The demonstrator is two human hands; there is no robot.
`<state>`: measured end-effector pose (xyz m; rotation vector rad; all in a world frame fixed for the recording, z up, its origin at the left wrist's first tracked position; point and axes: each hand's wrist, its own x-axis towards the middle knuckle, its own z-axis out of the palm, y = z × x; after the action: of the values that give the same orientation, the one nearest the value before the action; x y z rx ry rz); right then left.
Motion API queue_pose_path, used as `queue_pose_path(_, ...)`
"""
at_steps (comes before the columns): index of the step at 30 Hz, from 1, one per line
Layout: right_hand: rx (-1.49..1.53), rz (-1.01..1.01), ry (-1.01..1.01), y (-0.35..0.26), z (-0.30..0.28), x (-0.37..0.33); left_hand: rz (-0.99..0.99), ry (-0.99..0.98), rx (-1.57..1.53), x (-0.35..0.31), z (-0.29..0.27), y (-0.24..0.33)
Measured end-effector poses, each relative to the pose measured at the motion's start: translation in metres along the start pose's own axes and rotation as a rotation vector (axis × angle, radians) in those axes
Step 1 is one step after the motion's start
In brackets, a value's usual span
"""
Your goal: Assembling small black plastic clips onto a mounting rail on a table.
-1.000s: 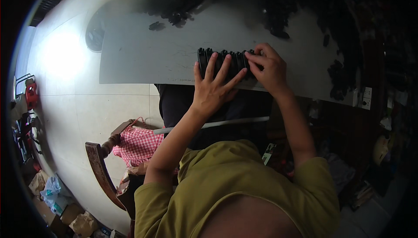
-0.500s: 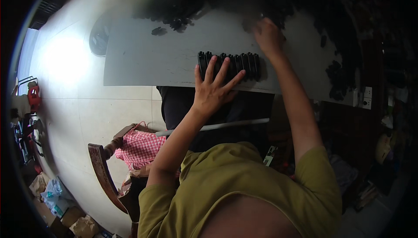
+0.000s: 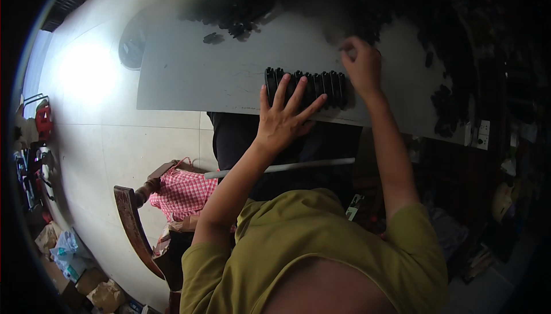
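A tight row of slim black plastic pieces stands side by side near the front edge of the grey tabletop. Across the row lies my left hand, its fingers spread and resting on the pieces. Farther out and to the right, my right hand is above the table with thumb and fingers curled together. Whatever the fingertips may hold is too dark and blurred to make out. Just beyond that hand is a heap of loose black pieces.
More black pieces are heaped at the far side, and others along the right. A pale rod crosses above my lap. To the left are a wooden chair with red checked cloth. A socket is by the table's right end.
My right hand has drawn back slightly from the dark heap, toward me and the row. My left hand and the row under it have shifted only a little to the right in view.
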<state>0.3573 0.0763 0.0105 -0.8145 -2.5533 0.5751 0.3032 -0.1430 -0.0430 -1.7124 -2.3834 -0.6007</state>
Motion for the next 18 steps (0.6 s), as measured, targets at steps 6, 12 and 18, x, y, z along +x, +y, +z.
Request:
queue_pose_path(6, 0.193, -0.106, -0.182, -0.033, 0.001, -0.037, -0.001, 0.041, 0.007, -0.003, 0.001, -0.003)
queue_pose_path(12, 0.095, -0.19, -0.094, -0.033, 0.01, -0.046, -0.006, 0.037, 0.019, -0.002, 0.003, -0.001)
queue_pose_path(18, -0.085, -0.321, -0.035, -0.042, 0.006, -0.051, -0.002, 0.03, -0.002, -0.003, 0.002, -0.003)
